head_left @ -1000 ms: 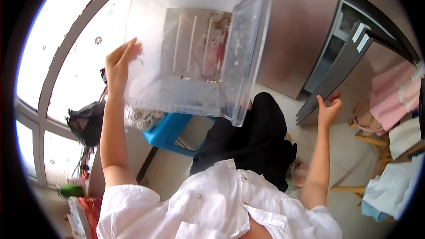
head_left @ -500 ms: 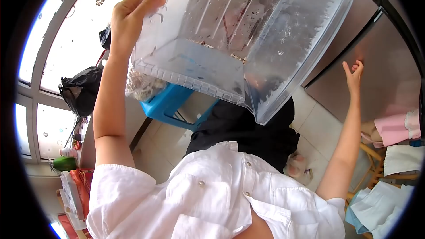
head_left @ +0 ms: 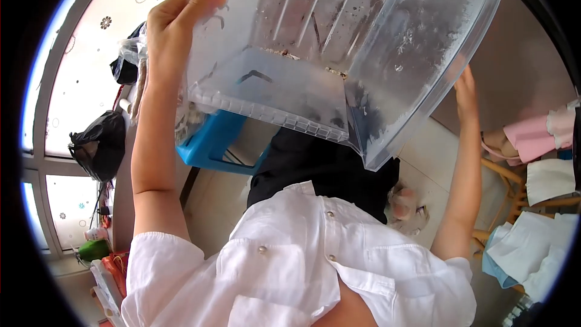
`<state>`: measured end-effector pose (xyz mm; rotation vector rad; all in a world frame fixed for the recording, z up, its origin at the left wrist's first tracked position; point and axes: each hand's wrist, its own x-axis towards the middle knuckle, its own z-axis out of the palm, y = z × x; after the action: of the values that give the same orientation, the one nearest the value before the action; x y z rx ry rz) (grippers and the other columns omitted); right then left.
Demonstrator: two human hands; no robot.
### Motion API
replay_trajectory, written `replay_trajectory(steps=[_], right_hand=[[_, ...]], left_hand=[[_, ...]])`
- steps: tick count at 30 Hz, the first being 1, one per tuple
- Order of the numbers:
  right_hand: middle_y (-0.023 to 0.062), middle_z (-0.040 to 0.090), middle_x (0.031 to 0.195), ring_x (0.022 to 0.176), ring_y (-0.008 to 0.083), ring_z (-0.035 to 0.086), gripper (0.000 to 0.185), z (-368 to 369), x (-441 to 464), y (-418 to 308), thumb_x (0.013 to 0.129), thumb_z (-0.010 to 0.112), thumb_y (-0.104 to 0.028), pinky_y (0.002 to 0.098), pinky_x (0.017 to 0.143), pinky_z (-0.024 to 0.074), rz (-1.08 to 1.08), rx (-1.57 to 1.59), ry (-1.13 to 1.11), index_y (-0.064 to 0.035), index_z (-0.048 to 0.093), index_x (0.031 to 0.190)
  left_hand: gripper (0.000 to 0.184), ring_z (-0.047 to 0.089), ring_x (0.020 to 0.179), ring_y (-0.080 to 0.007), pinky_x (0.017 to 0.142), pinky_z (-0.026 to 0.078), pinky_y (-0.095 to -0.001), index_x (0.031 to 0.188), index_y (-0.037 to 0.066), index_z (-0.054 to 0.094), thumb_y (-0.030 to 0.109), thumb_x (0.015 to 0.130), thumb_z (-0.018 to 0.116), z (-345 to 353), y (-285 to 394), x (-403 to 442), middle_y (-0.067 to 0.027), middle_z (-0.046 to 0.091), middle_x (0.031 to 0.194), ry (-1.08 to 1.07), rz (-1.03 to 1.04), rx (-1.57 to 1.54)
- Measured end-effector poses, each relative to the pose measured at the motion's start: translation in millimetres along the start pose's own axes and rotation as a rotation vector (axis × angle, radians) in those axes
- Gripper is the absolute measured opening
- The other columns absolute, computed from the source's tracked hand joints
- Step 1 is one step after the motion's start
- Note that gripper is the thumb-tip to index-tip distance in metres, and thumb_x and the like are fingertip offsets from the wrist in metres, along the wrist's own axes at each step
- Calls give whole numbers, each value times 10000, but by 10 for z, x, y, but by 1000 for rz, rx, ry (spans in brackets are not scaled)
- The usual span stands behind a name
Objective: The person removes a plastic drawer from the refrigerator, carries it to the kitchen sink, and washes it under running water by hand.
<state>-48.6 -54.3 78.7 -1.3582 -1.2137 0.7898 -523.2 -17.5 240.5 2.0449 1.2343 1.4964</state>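
A clear plastic fridge drawer (head_left: 290,106) is held up and tilted in front of me, with water drops and brown bits of dirt inside. My left hand (head_left: 181,21) is closed on its left wall, thumb on the near side and fingers seen through the plastic. At the right edge of the drawer is my right hand (head_left: 465,94). Its fingers are partly hidden by the drawer's front panel, so whether they grip it does not show.
A blue plastic stool (head_left: 212,142) stands below the drawer. Black bags (head_left: 100,145) hang at the left by the patterned window. Behind my right hand is a grey fridge door (head_left: 514,54). Folded clothes (head_left: 535,248) lie on a wooden rack, and a plastic bag (head_left: 407,209) sits on the floor.
My right hand has moved from in front of the fridge door to the drawer's right edge. The drawer has shifted slightly right in view, still in my left hand.
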Motion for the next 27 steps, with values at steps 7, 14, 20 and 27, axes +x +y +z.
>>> replay_trajectory(steps=[7, 14, 20, 27], right_hand=[[119, 491, 1177, 992, 170, 532, 760, 237, -1770, -969, 829, 646, -336, 277, 778, 439, -333, 187, 36, 16, 267, 1386], [-12, 434, 769, 621, 63, 393, 307, -239, -2418, -953, 792, 614, -35, 204, 554, 306, -66, 189, 692, -17, 475, 1065], [-53, 349, 648, 535, 52, 309, 212, -594, -2914, -975, 729, 598, 9, 202, 493, 248, -69, 296, 901, -130, 443, 770], [-56, 417, 679, 630, 70, 416, 135, -912, -3239, -297, 716, 662, -161, 216, 594, 368, 220, 294, 1127, -153, 545, 784]], left_hand=[[333, 646, 855, -124, 782, 492, -233, 1085, 24, 654, 281, 880, 604, 889, 367, -145, -96, 691, 931, -118, 2, -200], [321, 548, 747, -35, 677, 441, -190, 1063, 7, 663, 262, 871, 630, 2013, 924, -533, -15, 668, 855, -397, 48, -304], [415, 608, 704, -86, 648, 490, -237, 1016, -12, 671, 366, 849, 634, 2619, 1168, -699, -36, 666, 761, -708, 10, -370], [604, 506, 1107, -376, 942, 410, -409, 1282, -7, 438, 363, 834, 605, 2461, 227, -1060, -229, 535, 1193, -546, 325, -213]])
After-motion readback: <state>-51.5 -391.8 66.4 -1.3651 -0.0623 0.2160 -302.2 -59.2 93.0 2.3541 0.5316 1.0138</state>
